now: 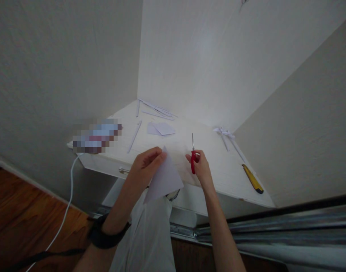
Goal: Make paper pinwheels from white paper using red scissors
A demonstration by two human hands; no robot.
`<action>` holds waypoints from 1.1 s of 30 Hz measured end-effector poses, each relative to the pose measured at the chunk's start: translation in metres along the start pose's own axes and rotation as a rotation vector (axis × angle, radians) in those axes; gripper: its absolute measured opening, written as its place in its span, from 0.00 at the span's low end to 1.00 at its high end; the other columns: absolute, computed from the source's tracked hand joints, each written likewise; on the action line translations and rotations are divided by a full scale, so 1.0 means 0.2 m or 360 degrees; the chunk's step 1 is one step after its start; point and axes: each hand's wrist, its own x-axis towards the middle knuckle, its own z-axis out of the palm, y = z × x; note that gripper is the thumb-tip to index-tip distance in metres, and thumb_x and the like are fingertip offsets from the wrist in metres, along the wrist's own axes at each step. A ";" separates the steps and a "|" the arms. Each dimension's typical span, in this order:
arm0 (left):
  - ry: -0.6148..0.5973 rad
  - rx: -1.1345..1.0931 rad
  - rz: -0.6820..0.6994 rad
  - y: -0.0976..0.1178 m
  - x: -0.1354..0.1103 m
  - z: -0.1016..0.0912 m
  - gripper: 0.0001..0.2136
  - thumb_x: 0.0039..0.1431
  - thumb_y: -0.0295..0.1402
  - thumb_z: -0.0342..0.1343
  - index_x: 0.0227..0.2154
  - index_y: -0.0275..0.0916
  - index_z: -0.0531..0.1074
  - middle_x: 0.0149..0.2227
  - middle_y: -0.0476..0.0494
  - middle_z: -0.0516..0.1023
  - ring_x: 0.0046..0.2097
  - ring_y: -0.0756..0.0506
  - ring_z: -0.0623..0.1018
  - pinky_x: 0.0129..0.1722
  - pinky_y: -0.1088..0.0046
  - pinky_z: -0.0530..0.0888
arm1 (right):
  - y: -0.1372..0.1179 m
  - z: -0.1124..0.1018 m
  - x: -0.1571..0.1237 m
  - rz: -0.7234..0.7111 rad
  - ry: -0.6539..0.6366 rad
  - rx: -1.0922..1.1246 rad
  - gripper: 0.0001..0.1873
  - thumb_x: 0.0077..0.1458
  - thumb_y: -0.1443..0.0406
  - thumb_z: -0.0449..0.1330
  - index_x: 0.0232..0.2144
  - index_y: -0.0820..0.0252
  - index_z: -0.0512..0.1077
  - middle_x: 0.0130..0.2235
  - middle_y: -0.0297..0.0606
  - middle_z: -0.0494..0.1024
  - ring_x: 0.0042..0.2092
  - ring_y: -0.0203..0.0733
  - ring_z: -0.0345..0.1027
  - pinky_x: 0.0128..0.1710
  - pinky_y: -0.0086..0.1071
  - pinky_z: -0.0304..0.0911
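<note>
My left hand [147,165] pinches the top corner of a triangular sheet of white paper [165,179], which hangs down past the table's front edge above my lap. In my right hand [201,166] are red-handled scissors [193,160], gripped by the handles with the metal blades pointing away from me. The blades look closed together, and they stand apart from the paper. Beyond both hands, some cut paper pieces [161,129] lie overlapping on the white table [178,141].
Thin paper strips [157,108] lie at the table's back, with another strip [134,136] at left. More folded strips [228,139] rest by the right wall. A yellow utility knife [252,178] lies near the right edge. A blurred-out device [97,136] with a white cable [69,200] is at left.
</note>
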 end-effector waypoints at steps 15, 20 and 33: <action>0.0529 0.0330 -0.0210 -0.03 -0.44 -0.06 0.12 0.61 0.43 0.50 0.25 0.42 0.64 0.21 0.55 0.57 0.24 0.49 0.61 0.22 0.76 0.59 | 0.12 -0.05 -0.03 -0.0124 0.0232 -0.0860 0.16 0.62 0.61 0.59 0.51 0.60 0.70 0.55 0.44 0.71 0.52 0.49 0.69 0.51 0.49 0.66; 0.0664 0.0402 -0.0205 -0.07 -0.56 -0.09 0.10 0.62 0.39 0.49 0.27 0.43 0.63 0.21 0.56 0.56 0.24 0.49 0.60 0.23 0.75 0.58 | -0.02 -0.01 -0.24 -0.0286 0.0009 -0.0560 0.13 0.64 0.63 0.55 0.46 0.64 0.72 0.52 0.49 0.74 0.54 0.50 0.67 0.56 0.49 0.60; 0.0602 0.0409 -0.0225 -0.18 -0.57 -0.05 0.08 0.63 0.39 0.49 0.33 0.42 0.67 0.25 0.53 0.65 0.29 0.48 0.67 0.27 0.75 0.64 | -0.28 0.11 -0.83 -0.0149 -0.0710 0.0380 0.10 0.55 0.66 0.60 0.22 0.57 0.71 0.23 0.30 0.75 0.29 0.36 0.69 0.33 0.29 0.62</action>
